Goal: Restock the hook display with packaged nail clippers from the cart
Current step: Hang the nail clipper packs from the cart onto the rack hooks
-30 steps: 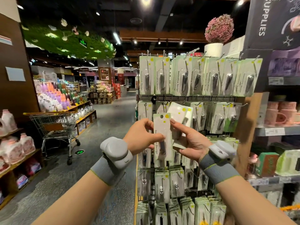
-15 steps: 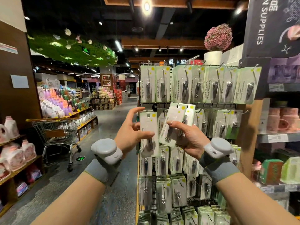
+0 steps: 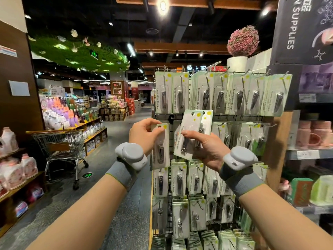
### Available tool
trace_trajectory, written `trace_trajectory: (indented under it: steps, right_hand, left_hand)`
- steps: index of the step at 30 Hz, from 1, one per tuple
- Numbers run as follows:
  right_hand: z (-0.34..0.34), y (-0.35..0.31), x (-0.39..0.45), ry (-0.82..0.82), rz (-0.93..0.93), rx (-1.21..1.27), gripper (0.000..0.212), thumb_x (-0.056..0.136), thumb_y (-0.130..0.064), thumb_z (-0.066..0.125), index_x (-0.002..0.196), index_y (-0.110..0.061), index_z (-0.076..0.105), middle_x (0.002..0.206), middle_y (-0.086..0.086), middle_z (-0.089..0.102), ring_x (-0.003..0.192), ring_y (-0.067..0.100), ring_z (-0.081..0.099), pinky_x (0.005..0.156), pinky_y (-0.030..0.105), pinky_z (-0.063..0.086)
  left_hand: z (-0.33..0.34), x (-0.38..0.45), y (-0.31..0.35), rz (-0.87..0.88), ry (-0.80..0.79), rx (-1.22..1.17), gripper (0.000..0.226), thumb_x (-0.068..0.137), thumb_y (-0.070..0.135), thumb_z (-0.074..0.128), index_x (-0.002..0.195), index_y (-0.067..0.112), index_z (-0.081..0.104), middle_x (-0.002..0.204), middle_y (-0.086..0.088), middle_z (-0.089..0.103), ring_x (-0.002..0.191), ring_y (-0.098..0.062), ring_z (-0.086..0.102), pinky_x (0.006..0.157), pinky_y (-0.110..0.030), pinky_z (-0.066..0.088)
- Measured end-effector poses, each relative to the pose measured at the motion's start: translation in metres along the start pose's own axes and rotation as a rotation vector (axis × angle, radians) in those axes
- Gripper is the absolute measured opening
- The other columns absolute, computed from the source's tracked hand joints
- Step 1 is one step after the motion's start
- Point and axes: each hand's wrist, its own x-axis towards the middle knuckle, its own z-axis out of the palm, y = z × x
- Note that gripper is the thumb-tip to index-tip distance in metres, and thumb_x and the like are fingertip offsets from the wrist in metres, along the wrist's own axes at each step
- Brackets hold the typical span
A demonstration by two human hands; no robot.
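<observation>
The left hand (image 3: pixel 144 135) pinches one pack (image 3: pixel 160 145) by its top corner, thumb beside the punched hole, holding it against the left end of the rack (image 3: pixel 216 116), level with the second row of hooks. The right hand (image 3: pixel 207 148) grasps a small fan of spare packs (image 3: pixel 191 130) just right of it, fingers across their fronts. The packs look light: stiff card with a smooth plastic blister over a small steel clipper, so they likely bend at the edges and slide on one another. Holding near the hole seems best for threading a hook. Full hooks above and below the left pack crowd the spot, and the spare packs hide the rack's next hooks. The cart (image 3: pixel 61 141) stands well left of the rack in the aisle.
</observation>
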Motion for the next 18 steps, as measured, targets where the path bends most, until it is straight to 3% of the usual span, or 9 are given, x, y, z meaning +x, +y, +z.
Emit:
trace_trajectory:
  steps: [7,14,18]
  right_hand:
    - [0.006,0.000,0.002,0.000,-0.003,0.011,0.019,0.079,-0.001,0.069,0.097,-0.007,0.067,0.082,0.008,0.071,0.056,0.014,0.067,0.045,0.023,0.051]
    - [0.008,-0.005,0.003,-0.019,-0.011,0.009,0.015,0.080,-0.002,0.069,0.092,-0.010,0.066,0.070,0.002,0.071,0.051,0.012,0.066,0.044,0.022,0.050]
    - [0.010,-0.004,0.001,-0.043,-0.017,-0.004,0.015,0.080,-0.001,0.068,0.091,-0.010,0.066,0.069,0.000,0.072,0.053,0.010,0.066,0.044,0.021,0.050]
  left_hand:
    - [0.007,0.010,0.007,0.008,-0.004,0.103,0.006,0.081,0.017,0.072,0.086,0.014,0.073,0.079,0.003,0.067,0.081,-0.014,0.061,0.079,-0.029,0.051]
    - [0.006,0.014,0.005,0.016,0.072,0.128,0.006,0.082,0.019,0.070,0.086,0.016,0.073,0.084,0.000,0.071,0.085,-0.018,0.063,0.078,-0.030,0.052]
    - [0.011,0.015,0.008,-0.027,0.052,0.176,0.011,0.084,0.020,0.069,0.091,0.013,0.074,0.084,0.002,0.067,0.081,-0.011,0.056,0.064,-0.017,0.035]
